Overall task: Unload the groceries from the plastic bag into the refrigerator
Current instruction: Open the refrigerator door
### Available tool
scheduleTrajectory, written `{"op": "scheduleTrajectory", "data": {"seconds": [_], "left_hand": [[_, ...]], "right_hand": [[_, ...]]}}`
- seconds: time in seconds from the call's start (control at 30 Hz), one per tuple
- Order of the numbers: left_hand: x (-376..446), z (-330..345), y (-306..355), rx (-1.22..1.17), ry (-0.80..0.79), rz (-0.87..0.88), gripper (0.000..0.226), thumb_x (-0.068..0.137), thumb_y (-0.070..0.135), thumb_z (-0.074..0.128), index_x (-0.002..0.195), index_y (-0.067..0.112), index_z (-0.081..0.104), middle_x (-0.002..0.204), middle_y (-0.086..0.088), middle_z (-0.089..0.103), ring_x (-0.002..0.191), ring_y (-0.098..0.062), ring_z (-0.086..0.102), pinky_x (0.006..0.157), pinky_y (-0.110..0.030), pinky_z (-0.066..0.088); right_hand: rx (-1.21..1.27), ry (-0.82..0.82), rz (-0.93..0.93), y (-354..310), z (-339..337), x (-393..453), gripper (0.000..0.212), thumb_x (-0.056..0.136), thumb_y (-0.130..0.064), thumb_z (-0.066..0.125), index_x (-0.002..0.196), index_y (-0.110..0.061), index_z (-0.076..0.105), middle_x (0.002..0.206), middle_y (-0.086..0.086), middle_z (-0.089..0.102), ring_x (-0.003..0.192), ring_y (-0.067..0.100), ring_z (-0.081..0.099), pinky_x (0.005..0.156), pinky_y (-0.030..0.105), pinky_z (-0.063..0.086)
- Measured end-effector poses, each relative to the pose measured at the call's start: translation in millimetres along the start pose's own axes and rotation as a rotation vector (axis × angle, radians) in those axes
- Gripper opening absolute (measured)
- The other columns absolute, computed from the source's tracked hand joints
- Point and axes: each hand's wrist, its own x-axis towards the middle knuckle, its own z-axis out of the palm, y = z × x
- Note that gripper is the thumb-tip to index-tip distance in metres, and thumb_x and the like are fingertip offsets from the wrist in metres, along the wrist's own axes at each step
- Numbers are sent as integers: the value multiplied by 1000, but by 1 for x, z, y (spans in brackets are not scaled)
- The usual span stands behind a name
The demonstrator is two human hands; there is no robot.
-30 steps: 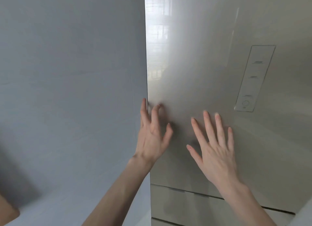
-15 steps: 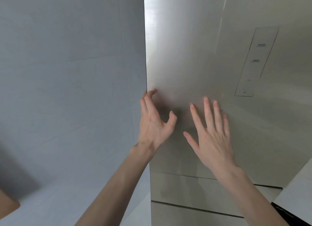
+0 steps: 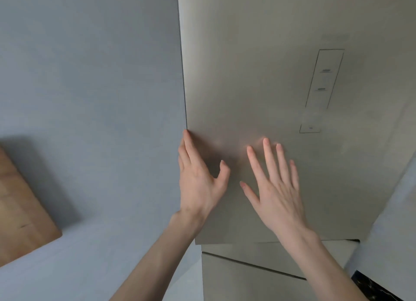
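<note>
The refrigerator's upper door (image 3: 258, 75) is a beige-grey glossy panel that fills the right half of the head view. My left hand (image 3: 199, 183) is at the door's left edge, fingers hooked around that edge and thumb on the front face. The door's lower left corner stands slightly out from the drawer front (image 3: 247, 278) below it. My right hand (image 3: 275, 188) is flat with fingers spread, at or just off the door's face, holding nothing. The plastic bag and the groceries are not in view.
A grey-blue wall (image 3: 90, 98) runs right beside the door's left edge. A wooden board corner (image 3: 24, 213) shows at the far left. A control panel (image 3: 324, 80) is set in the door. A pale surface (image 3: 396, 222) and a dark patterned corner (image 3: 373, 287) lie at the right.
My left hand's fingers have gone from the door's face to around its left edge. The door's bottom corner now sits out from the drawer. My right hand stayed spread on the door.
</note>
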Motion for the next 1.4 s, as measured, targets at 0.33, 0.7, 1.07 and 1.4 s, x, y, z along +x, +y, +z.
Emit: {"op": "scheduleTrajectory", "data": {"seconds": [0.33, 0.7, 1.07, 1.4], "left_hand": [[-84, -70, 46, -14, -5, 83, 80, 93, 24, 62, 160, 23, 19, 150, 6, 41, 135, -11, 47, 105, -40, 49], [-141, -111, 96, -56, -2, 196, 56, 102, 29, 49, 156, 20, 38, 130, 13, 57, 118, -7, 59, 89, -30, 54], [-165, -149, 120, -42, -144, 466, 38, 99, 23, 50, 135, 14, 61, 114, 7, 72, 106, -12, 67, 75, -35, 57], [-173, -162, 99, 317, -222, 470, 36, 98, 33, 49, 127, 16, 61, 128, 2, 62, 114, -22, 59, 89, -38, 52]], "right_hand": [[130, 71, -23, -13, -74, -61, 76, 103, -61, 37, 164, -33, 0, 173, 4, -4, 159, 32, 8, 122, 54, 25], [124, 65, 56, -10, -121, -136, 75, 101, -68, 25, 164, -32, 3, 173, 2, 7, 157, 30, 19, 125, 57, 14], [312, 348, 154, -44, -189, -170, 78, 102, -55, 47, 161, -11, 22, 167, 9, 25, 149, 30, 36, 116, 53, 34], [-121, 418, -105, -61, -212, -189, 45, 103, -28, 52, 147, -15, 54, 161, 11, 40, 153, 29, 32, 125, 52, 22]]}}
